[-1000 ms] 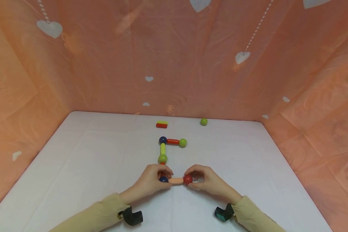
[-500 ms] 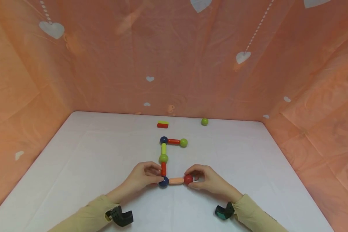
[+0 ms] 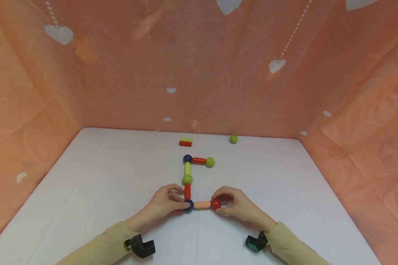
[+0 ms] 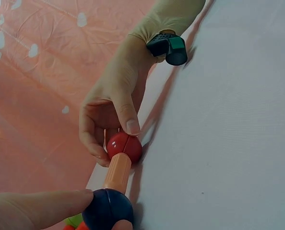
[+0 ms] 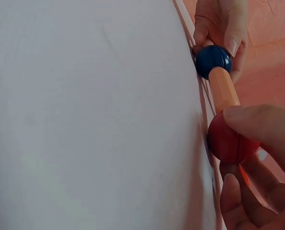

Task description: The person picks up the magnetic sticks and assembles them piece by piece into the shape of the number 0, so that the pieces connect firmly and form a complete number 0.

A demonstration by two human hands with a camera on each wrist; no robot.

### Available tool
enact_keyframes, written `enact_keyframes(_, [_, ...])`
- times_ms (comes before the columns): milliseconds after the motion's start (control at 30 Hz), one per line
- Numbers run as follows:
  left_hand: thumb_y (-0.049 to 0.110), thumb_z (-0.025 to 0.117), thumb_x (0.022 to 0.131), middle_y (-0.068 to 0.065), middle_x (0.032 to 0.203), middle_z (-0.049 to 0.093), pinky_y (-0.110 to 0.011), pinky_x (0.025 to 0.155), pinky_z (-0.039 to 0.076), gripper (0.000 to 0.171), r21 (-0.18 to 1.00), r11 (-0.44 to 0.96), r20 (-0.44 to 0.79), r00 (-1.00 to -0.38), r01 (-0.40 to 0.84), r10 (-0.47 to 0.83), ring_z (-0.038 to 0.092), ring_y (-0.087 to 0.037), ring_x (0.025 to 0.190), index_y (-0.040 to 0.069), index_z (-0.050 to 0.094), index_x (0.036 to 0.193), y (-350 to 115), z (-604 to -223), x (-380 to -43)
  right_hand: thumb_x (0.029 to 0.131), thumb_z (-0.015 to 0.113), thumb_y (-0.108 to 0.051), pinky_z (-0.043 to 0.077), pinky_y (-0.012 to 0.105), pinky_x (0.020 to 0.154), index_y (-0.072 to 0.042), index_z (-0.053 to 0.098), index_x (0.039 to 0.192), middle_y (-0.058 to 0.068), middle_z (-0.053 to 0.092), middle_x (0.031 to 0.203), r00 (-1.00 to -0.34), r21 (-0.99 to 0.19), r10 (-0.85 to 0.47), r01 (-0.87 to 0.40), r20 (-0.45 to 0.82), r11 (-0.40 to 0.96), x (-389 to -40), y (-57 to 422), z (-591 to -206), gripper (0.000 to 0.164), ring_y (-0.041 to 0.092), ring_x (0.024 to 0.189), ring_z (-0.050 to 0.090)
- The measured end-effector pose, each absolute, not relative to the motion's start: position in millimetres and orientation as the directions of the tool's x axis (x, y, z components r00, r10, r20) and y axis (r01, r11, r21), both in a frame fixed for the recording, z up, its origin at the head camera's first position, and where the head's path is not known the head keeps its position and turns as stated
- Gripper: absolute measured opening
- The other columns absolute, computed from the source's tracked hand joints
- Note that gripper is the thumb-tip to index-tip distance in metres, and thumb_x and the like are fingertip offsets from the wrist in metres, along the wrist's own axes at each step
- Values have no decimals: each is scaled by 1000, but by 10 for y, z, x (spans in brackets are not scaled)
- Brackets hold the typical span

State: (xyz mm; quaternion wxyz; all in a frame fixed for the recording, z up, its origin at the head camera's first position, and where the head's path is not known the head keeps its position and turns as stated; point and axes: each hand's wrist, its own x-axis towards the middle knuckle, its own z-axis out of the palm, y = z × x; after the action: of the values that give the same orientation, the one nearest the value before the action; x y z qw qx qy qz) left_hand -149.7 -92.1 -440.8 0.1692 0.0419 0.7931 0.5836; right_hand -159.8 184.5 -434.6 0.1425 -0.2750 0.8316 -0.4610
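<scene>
My left hand (image 3: 166, 200) pinches a dark blue ball (image 4: 108, 209) between thumb and finger at the near corner of a chain of balls and rods. A peach rod (image 3: 202, 205) joins this ball to a red ball (image 5: 231, 139), which my right hand (image 3: 237, 204) grips with thumb and fingers. From the held blue ball a red rod (image 3: 187, 191) runs away from me to a green ball (image 3: 187, 179). Beyond come a lime rod (image 3: 187, 168), a second blue ball (image 3: 187, 159), another red rod (image 3: 199, 161) pointing right, and an end green ball (image 3: 210, 162).
Near the far edge of the white table (image 3: 103, 184), a loose red stick (image 3: 185, 144) lies against a lime stick (image 3: 186, 140). A loose green ball (image 3: 233, 139) sits to their right. Orange cloth with hearts (image 3: 199, 73) encloses the table at the back and sides.
My left hand has shifted left around the near blue ball, uncovering it and the red rod. The chain has slid slightly away from me. My right hand keeps its hold on the red ball.
</scene>
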Motion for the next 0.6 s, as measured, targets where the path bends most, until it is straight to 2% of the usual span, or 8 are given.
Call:
enact_keyframes(300, [10, 81, 76, -6, 83, 68, -32, 64, 57, 41, 945, 284, -237, -939, -164, 247, 64, -19, 72, -1, 58, 108, -869, -4393, -1488, 79, 80, -16, 51, 30, 84, -14, 64, 112, -6, 62, 108, -793, -851, -606, -356, 58, 385, -1635, 1915, -4463, 37, 16, 95, 58])
enact_keyframes(600, [9, 80, 77, -7, 84, 68, -33, 64, 57, 41, 948, 266, -245, -932, -172, 269, 65, -20, 71, -2, 57, 108, -878, -4384, -1500, 82, 77, -20, 50, 29, 86, -16, 64, 114, -8, 62, 108, -806, -860, -592, -308, 10, 406, -1639, 1934, -4467, 35, 16, 97, 58])
